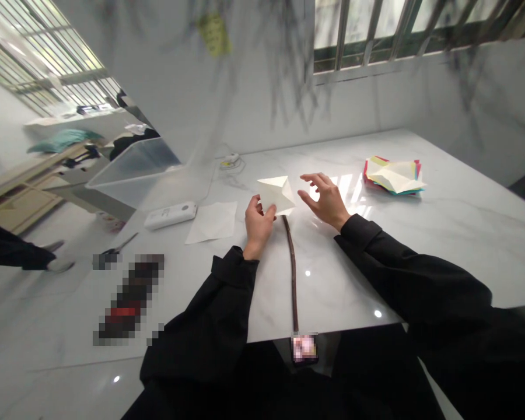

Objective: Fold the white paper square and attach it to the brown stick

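My left hand (258, 224) pinches the lower left edge of a folded white paper (276, 194) and holds it up a little above the white marble table (441, 233). Just right of the paper hovers my right hand (326, 197), fingers spread, holding nothing. A thin brown stick (292, 271) lies on the table below the paper and runs toward me. Both arms wear black sleeves.
A flat white sheet (212, 221) lies left of my left hand, with a white rectangular device (170, 214) beside it. A clear plastic bin (149, 169) stands at the back left. A stack of coloured papers (394, 176) sits at the right. Another person's dark sleeve (4, 248) shows far left.
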Motion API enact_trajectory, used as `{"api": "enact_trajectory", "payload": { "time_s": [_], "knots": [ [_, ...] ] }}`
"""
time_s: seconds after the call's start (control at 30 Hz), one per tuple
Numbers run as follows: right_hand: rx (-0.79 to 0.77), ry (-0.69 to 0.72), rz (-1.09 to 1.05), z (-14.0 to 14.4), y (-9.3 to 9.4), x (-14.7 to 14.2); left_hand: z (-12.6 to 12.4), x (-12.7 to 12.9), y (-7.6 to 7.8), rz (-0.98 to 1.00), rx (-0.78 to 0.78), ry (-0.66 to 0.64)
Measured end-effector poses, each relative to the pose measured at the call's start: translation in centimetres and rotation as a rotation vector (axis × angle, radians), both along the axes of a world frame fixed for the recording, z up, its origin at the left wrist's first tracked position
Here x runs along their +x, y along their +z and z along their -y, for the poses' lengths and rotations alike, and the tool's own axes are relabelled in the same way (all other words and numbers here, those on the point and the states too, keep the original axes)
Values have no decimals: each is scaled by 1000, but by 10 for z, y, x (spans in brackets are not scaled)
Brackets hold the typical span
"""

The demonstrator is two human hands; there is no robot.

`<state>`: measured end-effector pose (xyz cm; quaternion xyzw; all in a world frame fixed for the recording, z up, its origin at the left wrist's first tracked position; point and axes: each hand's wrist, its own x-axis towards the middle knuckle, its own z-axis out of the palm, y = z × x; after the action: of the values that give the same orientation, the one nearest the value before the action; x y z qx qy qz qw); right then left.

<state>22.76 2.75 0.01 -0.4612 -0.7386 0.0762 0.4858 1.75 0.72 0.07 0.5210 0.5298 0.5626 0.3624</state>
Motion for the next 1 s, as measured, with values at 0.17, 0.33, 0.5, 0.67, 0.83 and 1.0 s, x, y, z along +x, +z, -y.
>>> {"api": "enact_trajectory", "payload": {
  "time_s": [0.17, 0.33, 0.5, 0.67, 0.83, 1.0],
  "knots": [
    [63, 111, 29, 18, -2, -24, 2, 3, 3, -90, 77, -20],
    [19, 43, -35, 8, -13, -21, 4, 4, 2, -107, 117, -113],
    [-118, -11, -192, 1, -17, -14, 0, -2, -1, -120, 135, -171],
    [-285, 34, -281, 4, -18, -16, -5, -5, -3, 5, 123, -190],
    [-341, 165, -600, 0, -22, -18, -7, -10, -7, 97, 54, -154],
    [-436, 290, -647, 1, -22, -20, -12, -20, -12, 34, 11, 13]
  ]
}}
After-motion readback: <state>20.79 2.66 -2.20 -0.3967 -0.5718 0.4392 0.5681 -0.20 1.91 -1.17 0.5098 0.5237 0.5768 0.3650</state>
